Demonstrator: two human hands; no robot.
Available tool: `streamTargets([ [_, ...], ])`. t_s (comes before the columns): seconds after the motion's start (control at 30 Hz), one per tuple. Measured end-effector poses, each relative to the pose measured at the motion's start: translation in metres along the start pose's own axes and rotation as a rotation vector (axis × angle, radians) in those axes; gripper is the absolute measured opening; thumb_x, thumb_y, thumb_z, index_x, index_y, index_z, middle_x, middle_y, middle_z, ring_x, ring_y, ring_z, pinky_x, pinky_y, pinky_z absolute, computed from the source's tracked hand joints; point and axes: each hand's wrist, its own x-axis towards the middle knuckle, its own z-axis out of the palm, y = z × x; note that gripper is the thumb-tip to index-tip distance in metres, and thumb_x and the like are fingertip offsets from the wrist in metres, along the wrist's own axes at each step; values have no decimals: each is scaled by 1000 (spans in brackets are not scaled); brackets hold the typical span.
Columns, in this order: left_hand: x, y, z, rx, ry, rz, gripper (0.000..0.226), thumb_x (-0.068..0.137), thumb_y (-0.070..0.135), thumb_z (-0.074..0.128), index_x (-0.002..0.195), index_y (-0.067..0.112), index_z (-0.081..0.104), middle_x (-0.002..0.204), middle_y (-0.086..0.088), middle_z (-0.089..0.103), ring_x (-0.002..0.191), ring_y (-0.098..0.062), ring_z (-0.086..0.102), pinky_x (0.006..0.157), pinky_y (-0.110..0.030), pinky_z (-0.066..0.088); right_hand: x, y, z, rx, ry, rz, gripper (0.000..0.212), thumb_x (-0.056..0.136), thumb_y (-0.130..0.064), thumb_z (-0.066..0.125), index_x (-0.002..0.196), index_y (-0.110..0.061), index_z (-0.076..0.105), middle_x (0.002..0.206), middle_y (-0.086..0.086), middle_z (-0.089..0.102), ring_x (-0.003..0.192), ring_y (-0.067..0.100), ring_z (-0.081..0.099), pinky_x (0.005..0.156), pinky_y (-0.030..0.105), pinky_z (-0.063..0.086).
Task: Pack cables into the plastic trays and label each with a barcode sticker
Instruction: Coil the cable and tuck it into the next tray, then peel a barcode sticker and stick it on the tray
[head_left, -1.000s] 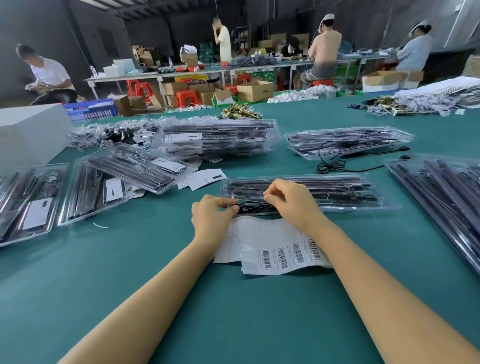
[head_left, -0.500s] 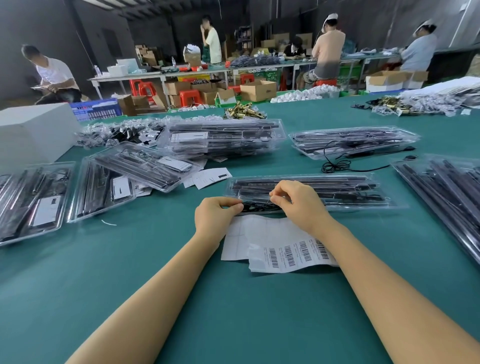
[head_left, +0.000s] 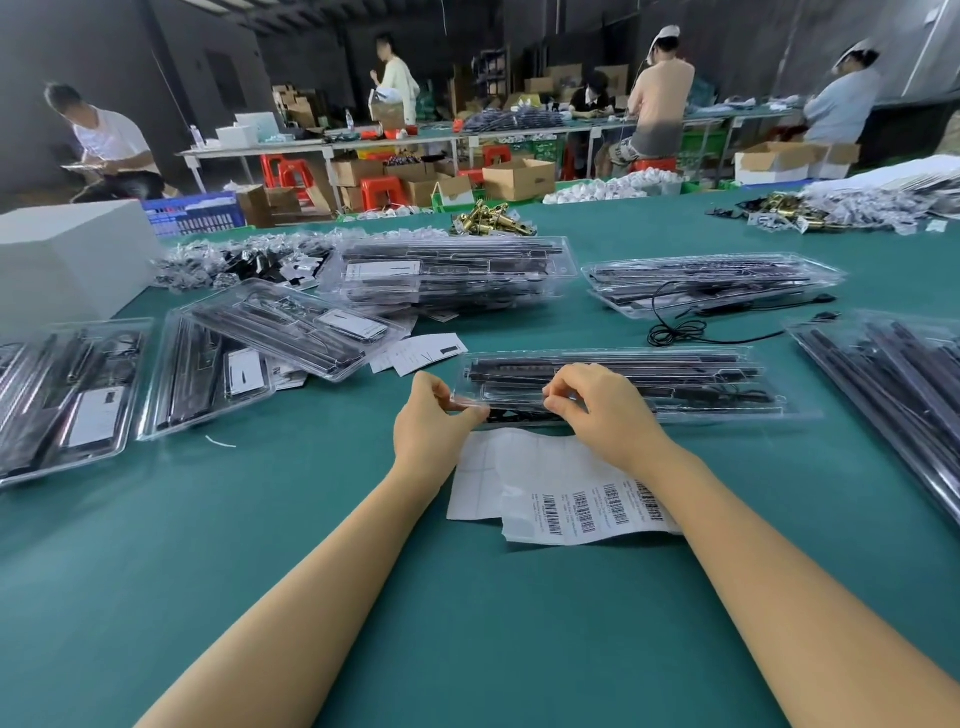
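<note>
A clear plastic tray (head_left: 691, 384) holding black cables and rods lies on the green table (head_left: 260, 545) in front of me. My left hand (head_left: 431, 423) pinches the tray's near left corner. My right hand (head_left: 597, 410) pinches its near edge a little to the right, fingers curled over the rim. A coiled black cable (head_left: 511, 415) shows under the edge between my hands. Just below them lies a sheet of barcode stickers (head_left: 582, 499), partly under my right wrist.
Filled trays are stacked to the left (head_left: 218, 364), at the centre back (head_left: 452, 275), back right (head_left: 711, 280) and far right (head_left: 898, 395). A loose black cable (head_left: 685, 325), paper slips (head_left: 421, 353), a white box (head_left: 67, 260) and bagged parts lie around. People work at far tables.
Both hands moved from the coiled cable to the tray's near edge and now pinch the clear plastic. The view shifted slightly to the left.
</note>
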Motion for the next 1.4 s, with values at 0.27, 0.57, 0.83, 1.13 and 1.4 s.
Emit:
streamTargets([
  [0.27,17,-1,-28,-139,-123,-83,17,79,-2,60,74,14,60,81,1,68,73,-22,64,82,-40,55,0,-3,-3,-113,-69,-24,10,94,-20,57,88,-12,60,88,-2,61,86,15,51,74,29,41],
  [0.57,67,-19,-42,518,-17,326,38,91,-3,42,122,7,63,126,-11,63,116,-29,55,94,-30,40,2,-1,2,-222,-40,-74,13,97,-21,51,94,-11,59,93,0,62,89,18,52,70,27,36],
  [0.83,104,-16,-17,973,-178,296,35,99,8,37,132,14,45,139,-13,44,120,-33,47,88,-44,45,2,2,3,-199,-48,-52,15,97,-23,52,95,-10,59,93,1,65,87,20,55,74,31,42],
  [1.13,92,-7,-26,1302,-83,473,22,90,-5,41,108,3,49,109,-14,61,97,-34,62,65,-36,37,2,1,6,-232,-47,-47,16,97,-25,52,96,-12,59,96,0,66,89,19,57,76,29,42],
  [1.4,35,-9,-51,563,185,308,15,93,11,43,92,3,56,87,-17,64,77,-36,54,62,-38,36,3,4,8,-285,-39,-104,12,95,-25,53,92,-14,57,92,-3,60,88,18,54,68,25,31],
])
